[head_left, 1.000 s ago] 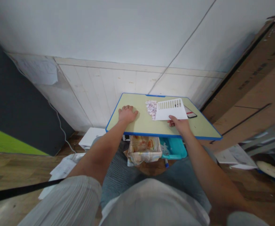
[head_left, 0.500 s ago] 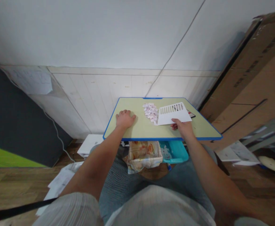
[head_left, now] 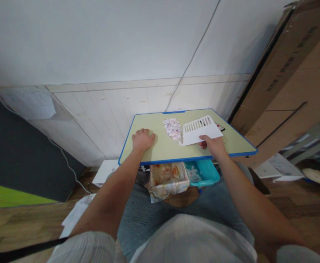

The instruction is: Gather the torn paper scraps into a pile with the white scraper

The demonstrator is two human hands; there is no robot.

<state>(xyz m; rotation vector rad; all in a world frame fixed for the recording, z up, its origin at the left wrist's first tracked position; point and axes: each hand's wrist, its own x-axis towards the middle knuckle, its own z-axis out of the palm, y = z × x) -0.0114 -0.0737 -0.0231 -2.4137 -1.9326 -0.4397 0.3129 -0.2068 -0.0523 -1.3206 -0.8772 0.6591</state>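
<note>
My left hand (head_left: 143, 139) lies flat on the left part of the yellow-green tabletop (head_left: 160, 148), fingers spread and holding nothing. In my right hand (head_left: 212, 145) is a white card with a row of slots (head_left: 200, 132), pinched at its lower right edge, thumb on top. The card is held over the right half of the table; whether it touches the surface I cannot tell. Just left of it lies a pile of small pale pink paper pieces (head_left: 173, 128). A dark-edged flat object (head_left: 220, 127) sticks out behind the card, mostly hidden.
Below the table's front edge are a cloth-lined basket (head_left: 169, 186) and a turquoise bin (head_left: 210, 173) with white scraps. A white wall (head_left: 107, 47) stands behind. Large cardboard boxes (head_left: 291, 80) rise at the right. At lower left is a white box (head_left: 105, 171).
The view has shifted and tilted slightly. Both hands keep about the same place on the table, and the right still holds the slotted card.
</note>
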